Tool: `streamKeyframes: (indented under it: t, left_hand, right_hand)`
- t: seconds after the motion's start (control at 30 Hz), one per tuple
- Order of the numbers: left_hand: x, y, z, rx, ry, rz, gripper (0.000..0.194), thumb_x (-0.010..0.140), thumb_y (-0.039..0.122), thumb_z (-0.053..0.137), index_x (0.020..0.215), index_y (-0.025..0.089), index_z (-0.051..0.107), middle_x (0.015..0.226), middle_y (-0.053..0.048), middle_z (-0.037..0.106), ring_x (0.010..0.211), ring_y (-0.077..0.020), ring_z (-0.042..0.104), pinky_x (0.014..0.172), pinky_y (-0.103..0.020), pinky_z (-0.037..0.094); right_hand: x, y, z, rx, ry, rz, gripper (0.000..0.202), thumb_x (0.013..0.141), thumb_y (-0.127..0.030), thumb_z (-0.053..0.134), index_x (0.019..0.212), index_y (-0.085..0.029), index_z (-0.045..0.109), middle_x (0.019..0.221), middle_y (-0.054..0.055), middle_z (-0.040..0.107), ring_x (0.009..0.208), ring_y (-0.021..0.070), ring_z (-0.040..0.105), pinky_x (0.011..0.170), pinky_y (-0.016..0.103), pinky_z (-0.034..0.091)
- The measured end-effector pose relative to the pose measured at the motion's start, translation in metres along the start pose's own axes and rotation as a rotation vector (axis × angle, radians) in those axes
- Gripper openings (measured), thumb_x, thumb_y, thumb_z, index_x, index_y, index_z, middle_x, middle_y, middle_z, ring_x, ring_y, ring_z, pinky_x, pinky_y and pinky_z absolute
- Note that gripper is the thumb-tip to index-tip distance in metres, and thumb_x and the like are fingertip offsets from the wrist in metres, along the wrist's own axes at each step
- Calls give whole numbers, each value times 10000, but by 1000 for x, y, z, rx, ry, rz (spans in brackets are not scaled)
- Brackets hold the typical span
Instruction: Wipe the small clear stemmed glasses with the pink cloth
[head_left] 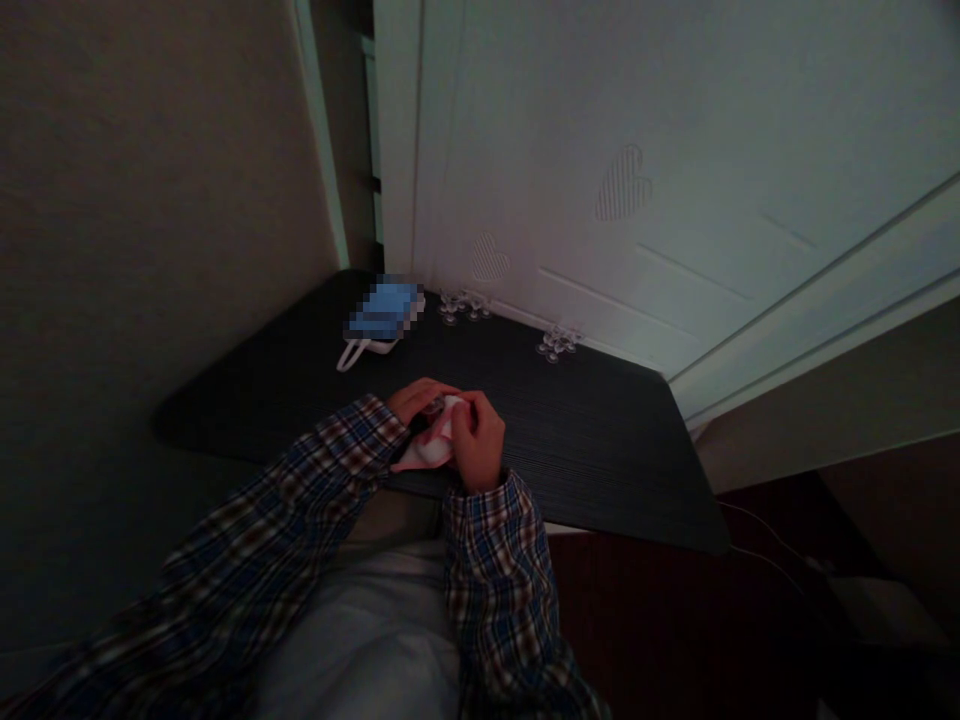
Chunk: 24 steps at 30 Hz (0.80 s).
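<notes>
Sitting between curled left hand (415, 400) and right hand (482, 445), pink-and-white item (432, 452) held by both

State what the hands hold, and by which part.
A pink-and-white cloth: right hand on its right side, left hand at its far edge, exact grip hidden.

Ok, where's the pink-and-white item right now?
In the head view, the pink-and-white item is slightly left of centre, below mid-height, between the left hand and the right hand, by the near edge of the dark table.
</notes>
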<state>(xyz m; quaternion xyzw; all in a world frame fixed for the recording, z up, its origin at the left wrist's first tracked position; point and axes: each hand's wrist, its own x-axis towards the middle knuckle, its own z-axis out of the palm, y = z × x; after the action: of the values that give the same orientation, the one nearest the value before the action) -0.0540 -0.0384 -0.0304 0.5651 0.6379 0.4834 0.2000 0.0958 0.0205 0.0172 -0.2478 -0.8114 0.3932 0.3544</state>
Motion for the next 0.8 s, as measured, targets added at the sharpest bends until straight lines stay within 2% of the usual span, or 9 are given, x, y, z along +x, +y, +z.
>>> streamKeyframes:
  t: [0.1,0.2,0.3,0.5,0.67,0.8]
  left_hand:
    - [4,-21,0,89,-19,64,393,776,381,362,1044,181,569,1000,-50,560,954,-166,501,858,-288,404]
    - [7,-31,0,87,-21,72,410,775,352,331,1041,162,579,1005,-59,564,961,-176,492,877,-305,391]
    - [6,-23,1,49,3,27,432,794,311,263,1020,146,592,993,-64,570,959,-181,490,876,-314,390]
    - [2,5,4,63,89,-8,356,809,328,331,963,160,604,951,-55,562,936,-168,490,865,-292,394]
    - [3,9,3,112,71,-7,328,805,320,354,930,153,607,910,-56,559,903,-166,497,842,-305,405]
    - [3,7,3,128,73,18,312,741,244,399,957,155,605,903,-55,551,892,-174,501,819,-312,425]
  right_hand:
    - [0,0,0,10,-9,-14,214,824,-272,338,842,-183,532,758,-12,553,705,96,502,663,200,370]
    - [0,1,1,10,-18,-6,220,821,-271,334,844,-182,534,764,-10,550,714,98,500,662,202,372]
    - [0,2,2,6,-24,2,221,818,-265,332,836,-181,535,737,-15,539,683,93,491,639,200,366]
    - [0,4,3,2,-28,-20,224,825,-267,327,838,-181,533,719,-20,529,657,88,478,622,199,356]
    - [0,4,2,-17,-29,-7,222,828,-271,327,838,-184,531,740,-15,538,690,94,488,646,201,363]
    - [0,3,2,-22,-28,3,217,823,-267,333,837,-187,534,756,-12,548,713,100,498,654,202,368]
